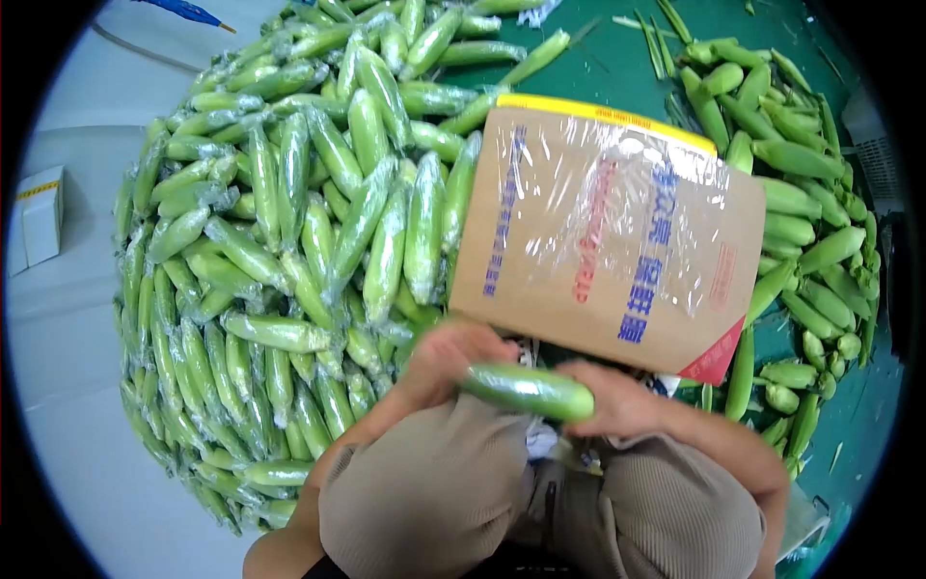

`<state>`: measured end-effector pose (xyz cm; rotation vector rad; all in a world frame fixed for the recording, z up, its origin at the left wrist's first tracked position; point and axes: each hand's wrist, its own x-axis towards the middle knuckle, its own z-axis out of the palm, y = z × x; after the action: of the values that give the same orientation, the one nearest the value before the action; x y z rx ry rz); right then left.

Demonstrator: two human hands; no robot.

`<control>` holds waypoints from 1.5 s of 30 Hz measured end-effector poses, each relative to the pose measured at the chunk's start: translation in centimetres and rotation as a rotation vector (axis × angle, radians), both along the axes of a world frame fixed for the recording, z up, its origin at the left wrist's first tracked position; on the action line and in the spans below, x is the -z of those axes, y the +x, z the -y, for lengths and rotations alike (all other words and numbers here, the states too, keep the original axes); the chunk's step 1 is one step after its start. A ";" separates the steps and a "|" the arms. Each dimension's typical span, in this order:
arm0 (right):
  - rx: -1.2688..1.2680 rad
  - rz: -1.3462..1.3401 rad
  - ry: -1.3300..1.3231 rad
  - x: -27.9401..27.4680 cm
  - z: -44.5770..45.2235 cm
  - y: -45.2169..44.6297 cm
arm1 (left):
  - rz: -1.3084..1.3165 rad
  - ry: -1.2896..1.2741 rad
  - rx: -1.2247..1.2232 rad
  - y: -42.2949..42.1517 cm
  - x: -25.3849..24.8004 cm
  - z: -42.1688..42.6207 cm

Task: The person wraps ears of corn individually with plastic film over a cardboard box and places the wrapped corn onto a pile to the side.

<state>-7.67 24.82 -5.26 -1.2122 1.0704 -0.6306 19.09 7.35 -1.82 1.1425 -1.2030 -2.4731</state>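
Between my two hands, above my knees, is a green ear of corn in its husk (529,390), lying nearly level with a slight tilt down to the right. My left hand (453,355) is at its left end, blurred by motion, so its fingers are smeared. My right hand (610,398) is closed round the right end. Just beyond the ear lies a brown cardboard box (550,222) with clear film over its top and a yellow edge strip (608,114).
A large heap of film-wrapped ears (280,241) fills the left side. Unwrapped green ears (820,251) are piled at the right on the green surface (603,48). A small white box (37,217) stands far left, and a blue pointed object (188,12) shows at the top.
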 end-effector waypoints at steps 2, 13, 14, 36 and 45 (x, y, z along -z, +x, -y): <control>0.272 -0.018 -0.145 -1.2 3.2 2.6 | -0.609 -0.108 -0.536 -2.0 1.4 0.6; 1.104 -0.524 -0.785 1.3 0.6 -9.7 | 0.752 -1.602 0.113 1.2 -3.6 16.6; 1.417 -0.629 -0.484 0.4 -2.8 -13.1 | 0.891 -1.593 0.140 2.0 -4.0 18.0; 1.062 -0.987 -0.190 -2.5 -11.6 -15.7 | 0.283 -1.822 0.509 -13.4 3.9 6.6; 0.378 -0.718 -0.639 -1.3 10.8 -14.7 | 0.308 -1.835 0.590 -21.1 0.4 7.5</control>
<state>-22.40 14.03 -3.93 -1.8883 1.8083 -0.8971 -1.96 -0.11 -2.23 0.4716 -2.9147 -0.3595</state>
